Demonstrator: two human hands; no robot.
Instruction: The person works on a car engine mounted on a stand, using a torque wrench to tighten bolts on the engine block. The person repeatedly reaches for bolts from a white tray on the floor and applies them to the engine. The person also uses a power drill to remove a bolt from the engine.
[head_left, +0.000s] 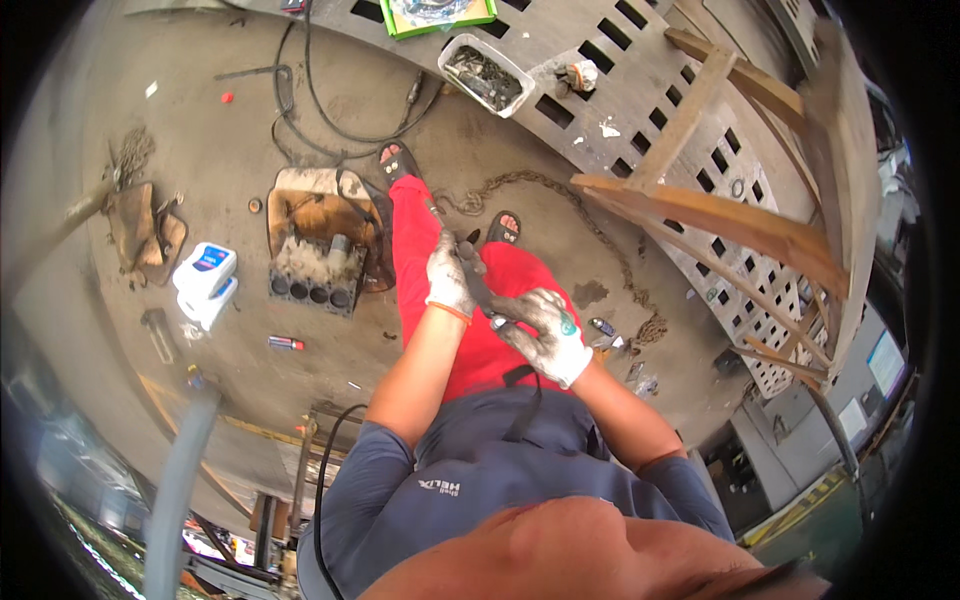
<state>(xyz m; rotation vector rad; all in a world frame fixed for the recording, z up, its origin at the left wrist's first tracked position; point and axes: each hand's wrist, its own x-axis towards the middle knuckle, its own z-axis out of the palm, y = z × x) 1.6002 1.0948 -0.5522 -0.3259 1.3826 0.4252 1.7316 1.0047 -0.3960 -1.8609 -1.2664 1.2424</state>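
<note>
Both hands wear soiled white gloves. My left hand (447, 271) grips a dark, elongated metal part (473, 285) in front of my red trousers. My right hand (540, 335) is closed around the lower end of the same part, whose exact shape is partly hidden by fingers. To the left of my legs, an engine block (310, 292) with round bores lies on a brown, stained pad (303, 193), a cylindrical piece and light debris on top. White plastic containers (210, 268) and a small red-labelled tube (285, 342) sit on the floor further left.
A slotted metal table (640, 130) holds a parts tub (485, 75), a crumpled glove (577, 77) and a green tray (437, 12). Wooden beams (720, 225) lean along the right. A chain (590, 225), black cables (345, 140) and scattered small items lie on the floor (180, 110).
</note>
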